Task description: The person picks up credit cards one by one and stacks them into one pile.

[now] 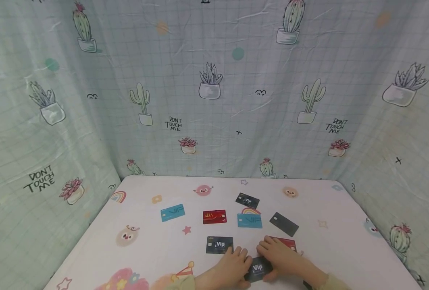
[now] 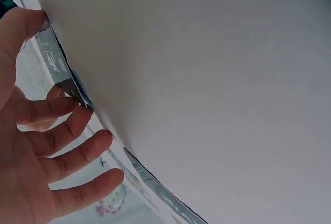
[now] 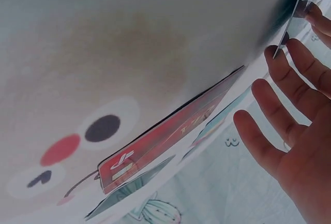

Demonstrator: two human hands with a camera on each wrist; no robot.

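Observation:
A black Vip card [image 1: 258, 269] lies between both hands near the table's front edge. My left hand [image 1: 232, 268] pinches its left side between thumb and index finger, the other fingers spread. At the card's right side, my right hand [image 1: 281, 257] grips the edges with thumb and fingertips. In the left wrist view the card [image 2: 54, 61] appears tilted up from the table, and a second layer seems to show along its edge. Another black Vip card [image 1: 219, 244] sits just beyond the left fingertips. A red card [image 1: 288, 243] is partly hidden behind the right hand.
Further back on the white patterned table [image 1: 145, 249] lie a dark grey card [image 1: 284, 224], two blue VIP cards [image 1: 249, 220] [image 1: 172, 212], a red VIP card [image 1: 214, 216] and a black Vip card [image 1: 247, 200]. A cactus-print curtain [image 1: 211, 129] encloses the back and sides.

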